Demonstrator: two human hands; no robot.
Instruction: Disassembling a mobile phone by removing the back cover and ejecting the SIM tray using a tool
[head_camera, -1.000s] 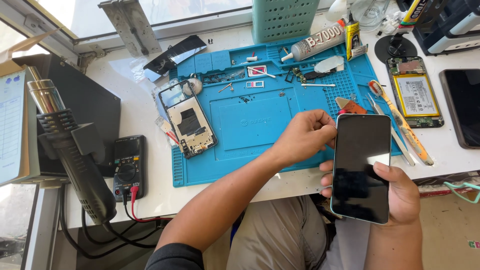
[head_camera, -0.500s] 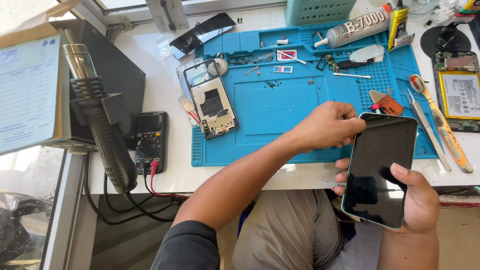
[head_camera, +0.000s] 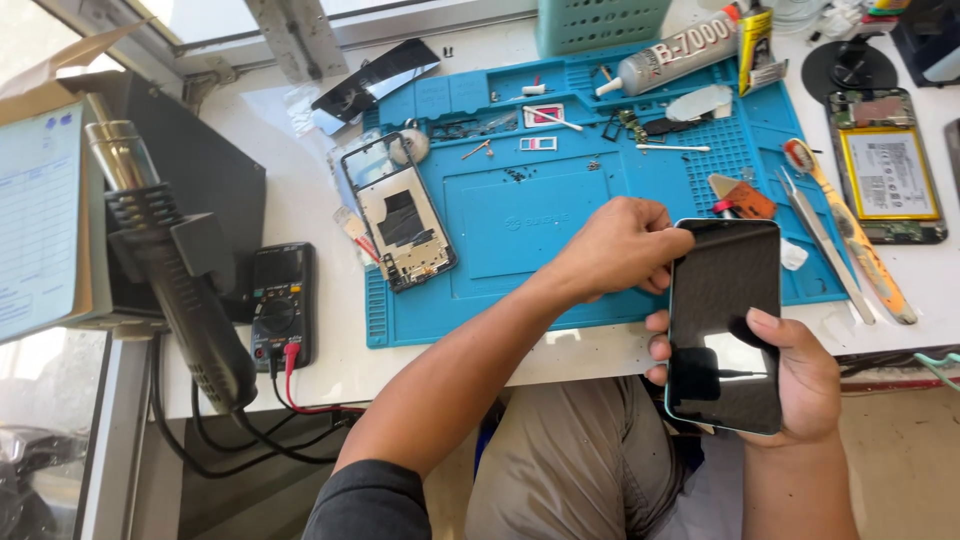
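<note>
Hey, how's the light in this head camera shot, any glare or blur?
Head view: bright daylight from the window at top; the phone in the right hand shows soft reflections on its dark glass; the left hand is sharp; no motion blur.

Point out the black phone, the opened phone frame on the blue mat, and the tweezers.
black phone (head_camera: 724, 320): head view, middle of its dark screen.
opened phone frame (head_camera: 404, 225): head view, its inner plate.
tweezers (head_camera: 818, 240): head view, mid-shaft.
</note>
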